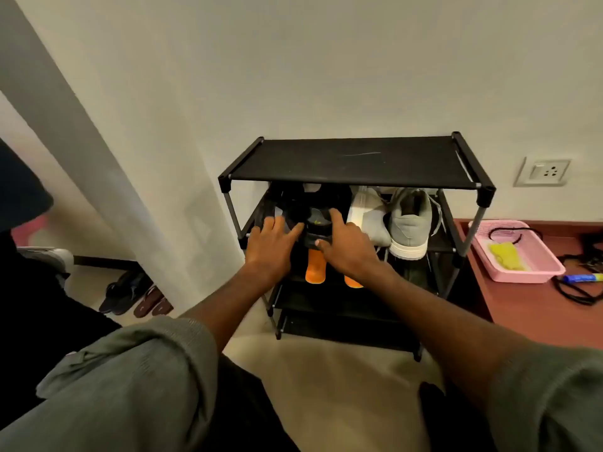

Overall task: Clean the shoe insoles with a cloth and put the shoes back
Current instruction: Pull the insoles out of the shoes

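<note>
A black shoe rack (359, 164) stands against the wall. On its second shelf sits a pair of black shoes (315, 218) at the left. My left hand (270, 243) rests with spread, straight fingers on the left black shoe. My right hand (347, 246) grips the heel of the right black shoe, fingers over the top and thumb under the heel. A yellow cloth (504, 256) lies in a pink tray (528, 275) on the red-brown surface to the right.
Grey sneakers (408, 223) share the second shelf at the right. Orange shoes (315, 267) sit on the shelf below my hands. Sandals (130, 291) lie on the floor left of a wall corner. Black cables (574, 291) and a blue tube (584, 278) lie near the tray.
</note>
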### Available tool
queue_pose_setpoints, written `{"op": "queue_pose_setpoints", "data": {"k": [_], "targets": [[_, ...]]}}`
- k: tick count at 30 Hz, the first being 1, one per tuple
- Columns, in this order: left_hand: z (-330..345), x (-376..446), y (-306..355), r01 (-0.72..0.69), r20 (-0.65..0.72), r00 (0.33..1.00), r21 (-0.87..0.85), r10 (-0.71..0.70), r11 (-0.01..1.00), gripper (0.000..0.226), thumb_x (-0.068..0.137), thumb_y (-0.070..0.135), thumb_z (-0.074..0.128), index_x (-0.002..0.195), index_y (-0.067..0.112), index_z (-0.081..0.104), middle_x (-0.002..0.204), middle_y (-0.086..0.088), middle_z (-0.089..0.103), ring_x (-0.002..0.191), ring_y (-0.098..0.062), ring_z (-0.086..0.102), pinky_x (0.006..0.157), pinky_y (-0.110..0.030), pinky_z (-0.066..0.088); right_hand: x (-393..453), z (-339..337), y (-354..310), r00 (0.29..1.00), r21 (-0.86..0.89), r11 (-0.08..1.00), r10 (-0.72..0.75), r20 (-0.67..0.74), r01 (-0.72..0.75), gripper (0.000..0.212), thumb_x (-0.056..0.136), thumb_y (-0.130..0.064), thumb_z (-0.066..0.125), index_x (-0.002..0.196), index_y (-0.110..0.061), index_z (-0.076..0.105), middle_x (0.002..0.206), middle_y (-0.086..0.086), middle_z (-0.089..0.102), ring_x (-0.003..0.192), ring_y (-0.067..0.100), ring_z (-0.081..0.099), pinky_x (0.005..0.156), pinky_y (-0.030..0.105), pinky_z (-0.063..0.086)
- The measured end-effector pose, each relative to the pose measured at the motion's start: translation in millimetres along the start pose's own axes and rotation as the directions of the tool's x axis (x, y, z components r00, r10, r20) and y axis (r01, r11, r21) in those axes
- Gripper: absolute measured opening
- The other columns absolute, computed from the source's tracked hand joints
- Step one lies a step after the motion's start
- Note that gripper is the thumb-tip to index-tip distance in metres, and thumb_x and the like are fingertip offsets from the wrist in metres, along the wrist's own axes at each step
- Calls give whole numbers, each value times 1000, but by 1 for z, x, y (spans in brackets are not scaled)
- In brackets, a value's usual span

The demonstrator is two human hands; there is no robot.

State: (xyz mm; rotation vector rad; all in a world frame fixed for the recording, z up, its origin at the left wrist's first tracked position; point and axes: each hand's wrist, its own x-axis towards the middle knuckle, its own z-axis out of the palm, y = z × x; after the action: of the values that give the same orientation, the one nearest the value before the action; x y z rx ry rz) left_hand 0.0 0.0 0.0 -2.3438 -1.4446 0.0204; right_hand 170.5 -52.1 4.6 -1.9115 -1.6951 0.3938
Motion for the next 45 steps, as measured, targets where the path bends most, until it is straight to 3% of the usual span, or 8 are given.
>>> {"op": "queue_pose_setpoints", "data": {"k": [4, 8, 13, 21, 25, 29, 41, 45], "targets": [[9, 34, 2, -15, 69, 998, 236, -2, 972, 100, 79, 41, 80, 158, 33, 19, 144, -13, 34, 133, -32, 36, 100, -43, 42, 42, 11, -10, 995, -45, 998, 57, 79, -53, 84, 98, -43, 66, 161, -18, 17, 127, 21, 65, 118, 43, 63, 88, 43, 51], [24, 60, 1, -5, 79, 997, 359, -25, 933, 73, 82, 43, 76, 145, 27, 43, 140, -15, 31, 130, -38, 35, 98, -48, 44, 76, 23, -10, 992, -102, 991, 93, 87, -84, 66, 96, -43, 70, 147, -14, 40, 130, 18, 62, 120, 40, 61, 81, 39, 48], [33, 81, 2, -7, 89, 996, 381, -29, 924, 56, 91, 36, 68, 142, 20, 48, 141, -21, 32, 128, -48, 40, 94, -49, 50, 89, 32, -2, 997, -104, 992, 72, 24, -69, 50, 95, -33, 72, 137, -15, 52, 126, 16, 63, 116, 39, 62, 81, 38, 49], [-1, 59, -33, 117, 72, 991, -52, -113, 992, 57, 84, 27, 80, 135, 23, 55, 135, -13, 39, 117, -44, 57, 85, -45, 58, 63, 25, -2, 999, 101, 994, 42, -16, -40, 43, 93, -29, 75, 131, -19, 57, 116, 11, 70, 109, 35, 65, 84, 38, 52], [-22, 12, -35, 224, 30, 973, -355, -228, 908, 50, 88, 35, 75, 133, 28, 55, 134, -10, 44, 100, -35, 65, 83, -39, 56, 30, 11, -9, 1000, 184, 983, -19, -18, 21, 36, 90, -28, 77, 121, -25, 61, 109, 2, 73, 104, 28, 67, 86, 36, 49], [-37, -36, -17, 331, 36, 928, -541, -372, 773, 48, 86, 42, 77, 128, 29, 58, 129, -11, 49, 100, -37, 64, 84, -41, 56, -21, -3, -7, 996, 194, 977, -88, -5, 87, 24, 89, -23, 78, 96, -30, 56, 92, -7, 71, 90, 17, 66, 73, 29, 45], [-6, -190, 110, 470, 227, 873, -626, -431, 622, 30, 85, 31, 79, 106, 25, 58, 119, -7, 47, 92, -31, 62, 74, -30, 42, -179, 22, 64, 969, -94, 983, -136, 205, 158, 31, 93, -25, 71, 120, -28, 58, 102, -1, 46, 93, 35, 60, 69, 34, 39], [17, -200, 127, 512, 351, 859, -556, -373, 655, 34, 85, 32, 78, 112, 27, 59, 122, -6, 45, 96, -33, 63, 75, -31, 45, -198, 38, 87, 945, -75, 993, -63, 320, 91, 32, 91, -25, 74, 120, -30, 60, 110, 4, 62, 99, 33, 63, 76, 38, 47]]}}
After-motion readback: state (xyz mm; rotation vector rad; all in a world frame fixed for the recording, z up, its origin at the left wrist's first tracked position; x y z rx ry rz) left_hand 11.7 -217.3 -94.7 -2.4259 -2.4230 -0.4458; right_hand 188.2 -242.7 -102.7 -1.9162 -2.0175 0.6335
